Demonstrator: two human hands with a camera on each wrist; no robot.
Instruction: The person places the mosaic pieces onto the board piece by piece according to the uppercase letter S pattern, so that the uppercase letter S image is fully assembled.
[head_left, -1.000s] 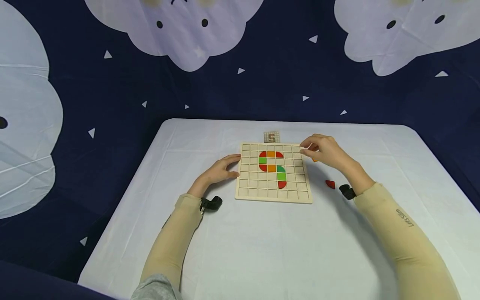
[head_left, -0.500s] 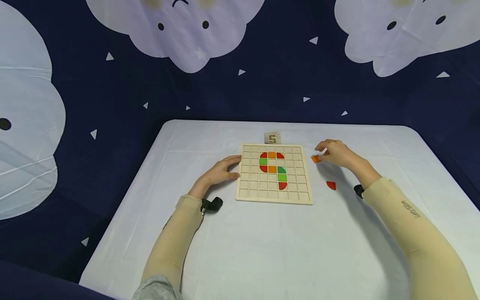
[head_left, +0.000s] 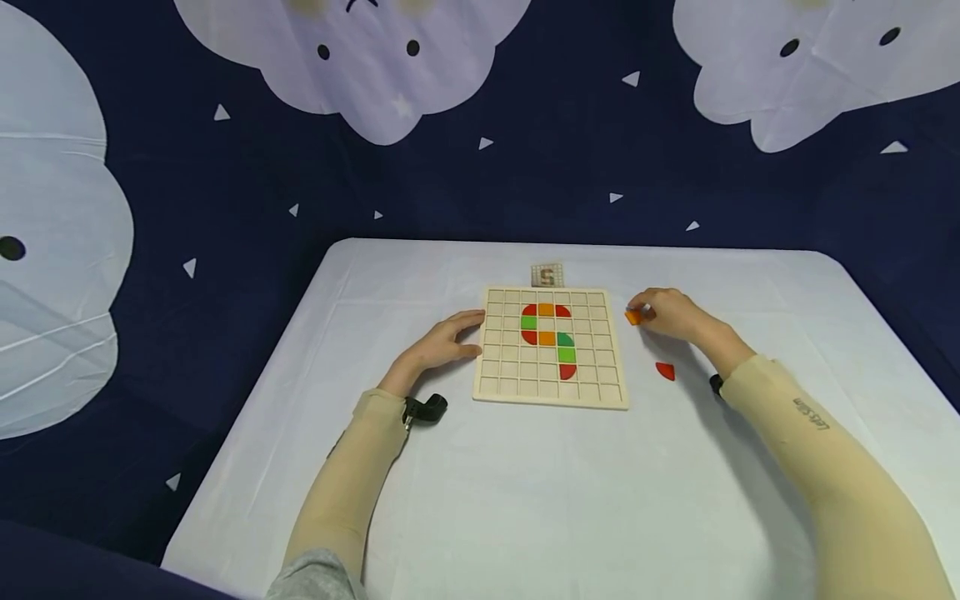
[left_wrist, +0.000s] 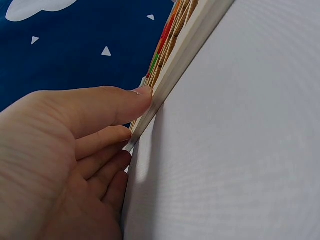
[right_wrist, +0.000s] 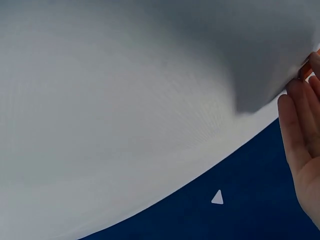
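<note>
A pale wooden grid board (head_left: 517, 385) lies on the white-covered table. Red, orange and green tiles (head_left: 547, 338) form an S-like curve in its cells. My left hand (head_left: 437, 346) rests at the board's left side; in the left wrist view its thumb and fingers (left_wrist: 107, 107) touch the board's edge (left_wrist: 175, 80) without curling round it. To the right of the board, my right hand (head_left: 672, 317) pinches a small orange tile (head_left: 633, 317) near the tabletop. The right wrist view shows only part of that hand (right_wrist: 306, 120) and a sliver of the orange tile (right_wrist: 307, 70).
A red quarter-round tile (head_left: 666, 371) lies on the table (head_left: 555, 500) right of the board. Behind the board's far edge is a small card (head_left: 547, 275) with an S pattern. A dark blue curtain (head_left: 555, 175) with clouds hangs behind the table.
My right hand has moved right, away from the board's upper right corner, then lowered onto the orange tile and taken hold of it. The left hand stays at the board's edge.
</note>
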